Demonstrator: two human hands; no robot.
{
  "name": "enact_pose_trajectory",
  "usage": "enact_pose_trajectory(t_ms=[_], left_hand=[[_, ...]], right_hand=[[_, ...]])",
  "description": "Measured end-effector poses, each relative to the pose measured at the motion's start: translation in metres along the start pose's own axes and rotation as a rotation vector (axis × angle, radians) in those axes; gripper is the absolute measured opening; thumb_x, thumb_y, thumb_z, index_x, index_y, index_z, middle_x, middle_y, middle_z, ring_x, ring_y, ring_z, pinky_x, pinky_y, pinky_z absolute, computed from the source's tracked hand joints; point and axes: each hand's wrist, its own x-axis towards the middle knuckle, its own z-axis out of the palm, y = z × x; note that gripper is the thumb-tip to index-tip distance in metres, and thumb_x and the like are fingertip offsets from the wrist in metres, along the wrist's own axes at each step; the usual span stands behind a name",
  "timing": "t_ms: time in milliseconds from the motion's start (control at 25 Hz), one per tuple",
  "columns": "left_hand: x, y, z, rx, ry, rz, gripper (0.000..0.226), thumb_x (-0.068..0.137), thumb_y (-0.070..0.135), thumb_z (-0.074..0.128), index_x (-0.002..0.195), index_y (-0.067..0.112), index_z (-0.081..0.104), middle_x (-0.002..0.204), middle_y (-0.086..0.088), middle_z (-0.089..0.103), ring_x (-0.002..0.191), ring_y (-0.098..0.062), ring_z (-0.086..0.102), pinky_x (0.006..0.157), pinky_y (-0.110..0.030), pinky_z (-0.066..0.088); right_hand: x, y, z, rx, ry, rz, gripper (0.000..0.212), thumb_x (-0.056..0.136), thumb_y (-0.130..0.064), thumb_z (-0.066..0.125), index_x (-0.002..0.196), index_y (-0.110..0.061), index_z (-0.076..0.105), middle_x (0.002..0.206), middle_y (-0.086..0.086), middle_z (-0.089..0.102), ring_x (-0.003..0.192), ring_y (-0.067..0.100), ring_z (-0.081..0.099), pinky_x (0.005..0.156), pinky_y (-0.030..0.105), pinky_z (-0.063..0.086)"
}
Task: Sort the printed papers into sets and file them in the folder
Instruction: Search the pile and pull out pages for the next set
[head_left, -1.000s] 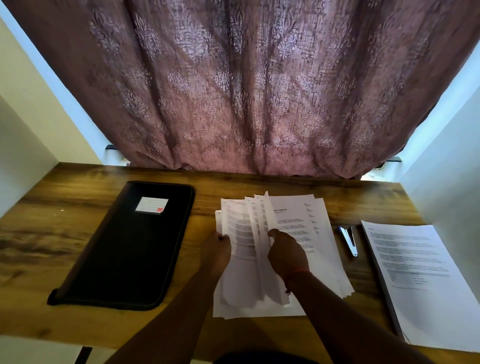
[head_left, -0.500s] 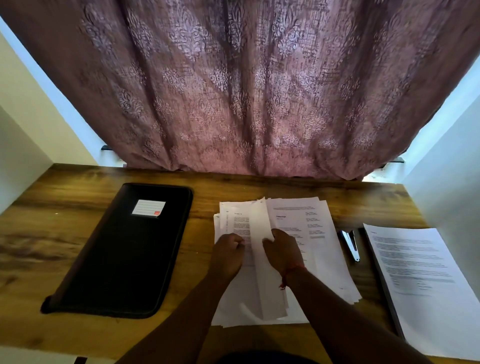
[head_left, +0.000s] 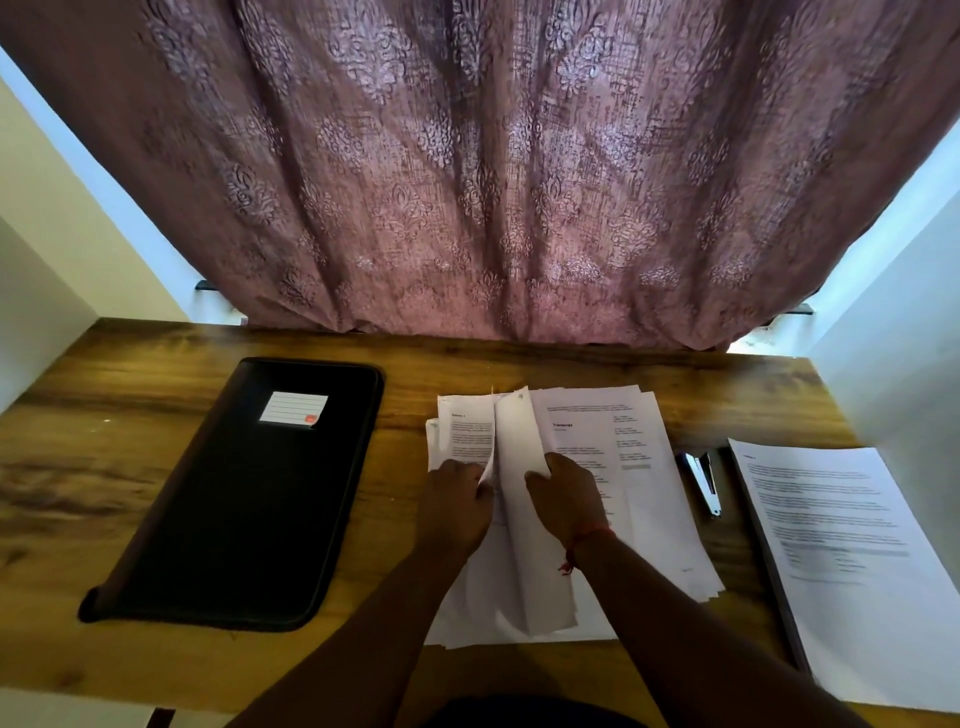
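The black folder (head_left: 249, 493) lies closed and flat on the wooden tabletop (head_left: 78, 467), with a small white label (head_left: 293, 409) near its far edge; every place below is given from this folder. Just to its right, apart from it, lies the loose pile of printed papers (head_left: 623, 467), fanned out so that the sheet edges show in steps on the side away from the folder. Over the part of the pile nearest the folder, one bundle of sheets (head_left: 524, 519) is lifted and curls upward along its length, its blank back showing. The left hand (head_left: 454, 506) is at the folder-side edge of that bundle, its fingers curled and pinching the sheet edge. The right hand (head_left: 566, 493), on the far side of the bundle from the folder, has its fingers curled round the bundle's other edge; a red thread (head_left: 584, 540) is tied at its wrist. Farther right of the folder, beyond the pile, a small stapler (head_left: 704, 483) lies on the tabletop, and beyond that a second stack of printed sheets (head_left: 841, 545) lies flat, well apart from the folder. A patterned purple curtain (head_left: 467, 182) hangs behind the tabletop, past the folder's far edge
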Motion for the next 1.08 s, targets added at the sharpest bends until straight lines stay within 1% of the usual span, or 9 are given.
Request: enact_pose_trajectory(t_ms=[80,200,360,520,640,800,880,960,1080], left_hand=[[0.002,-0.002,0.003,0.122,0.045,0.008,0.040,0.100,0.038,0.050,0.134,0.018,0.057,0.145,-0.007,0.048,0.133,-0.026,0.044,0.112,-0.035,0.036],[0.003,-0.005,0.006,0.157,0.035,-0.051,0.042,0.100,0.043,0.046,0.135,0.022,0.055,0.153,-0.006,0.036,0.141,-0.026,0.032,0.115,-0.036,0.031],[0.004,-0.006,0.005,0.138,0.046,-0.074,0.042,0.099,0.044,0.047,0.134,0.022,0.056,0.153,-0.006,0.036,0.140,-0.027,0.033,0.114,-0.040,0.034],[0.000,-0.003,-0.002,0.257,0.111,-0.006,0.044,0.098,0.045,0.048,0.137,0.024,0.051,0.150,-0.005,0.037,0.136,-0.026,0.036,0.112,-0.040,0.036],[-0.001,0.001,-0.004,0.281,0.076,0.029,0.047,0.099,0.043,0.045,0.142,0.024,0.046,0.150,-0.004,0.040,0.135,-0.025,0.039,0.112,-0.039,0.037],[-0.003,0.005,0.000,0.067,-0.066,0.046,0.041,0.102,0.034,0.046,0.138,0.018,0.049,0.139,-0.005,0.053,0.127,-0.024,0.051,0.111,-0.038,0.041],[-0.003,0.012,-0.004,-0.105,-0.102,-0.078,0.038,0.102,0.030,0.048,0.137,0.015,0.051,0.142,-0.007,0.053,0.129,-0.027,0.051,0.111,-0.040,0.039],[0.000,0.016,-0.011,-0.184,-0.076,-0.164,0.040,0.103,0.028,0.047,0.141,0.015,0.047,0.149,-0.008,0.046,0.134,-0.031,0.047,0.111,-0.045,0.041],[0.003,0.030,-0.034,-0.267,-0.003,-0.201,0.042,0.103,0.026,0.046,0.144,0.018,0.044,0.150,-0.006,0.046,0.129,-0.031,0.053,0.101,-0.045,0.051]], right_hand=[[0.000,0.000,0.000,-0.014,0.002,0.002,0.035,0.094,-0.025,0.057,0.125,-0.010,0.060,0.126,0.009,0.062,0.114,0.026,0.059,0.102,0.038,0.049],[0.001,0.000,-0.001,-0.024,-0.001,-0.002,0.035,0.094,-0.026,0.058,0.124,-0.010,0.060,0.125,0.009,0.063,0.114,0.026,0.059,0.101,0.038,0.049],[0.001,0.001,-0.001,-0.021,-0.002,-0.006,0.034,0.095,-0.026,0.058,0.124,-0.010,0.059,0.124,0.009,0.063,0.113,0.026,0.059,0.101,0.037,0.048],[0.001,0.001,-0.002,-0.026,0.003,-0.012,0.032,0.096,-0.023,0.056,0.123,-0.007,0.060,0.124,0.010,0.063,0.114,0.027,0.058,0.097,0.031,0.046],[0.003,0.002,-0.001,-0.034,0.006,-0.018,0.032,0.095,-0.024,0.056,0.122,-0.007,0.060,0.123,0.011,0.064,0.112,0.027,0.059,0.095,0.031,0.046],[0.004,0.003,0.000,-0.051,0.016,-0.015,0.032,0.095,-0.025,0.056,0.120,-0.006,0.061,0.122,0.012,0.064,0.112,0.028,0.059,0.095,0.032,0.047],[0.006,0.003,0.000,-0.054,0.010,-0.016,0.034,0.096,-0.027,0.056,0.122,-0.007,0.060,0.124,0.012,0.062,0.114,0.027,0.058,0.097,0.032,0.046],[0.007,0.003,-0.001,-0.033,0.011,-0.014,0.035,0.096,-0.027,0.056,0.125,-0.008,0.058,0.127,0.011,0.061,0.116,0.027,0.057,0.098,0.033,0.045],[0.010,0.002,-0.007,-0.077,0.034,-0.039,0.035,0.096,-0.026,0.054,0.127,-0.009,0.058,0.127,0.010,0.062,0.116,0.027,0.057,0.101,0.035,0.044]])
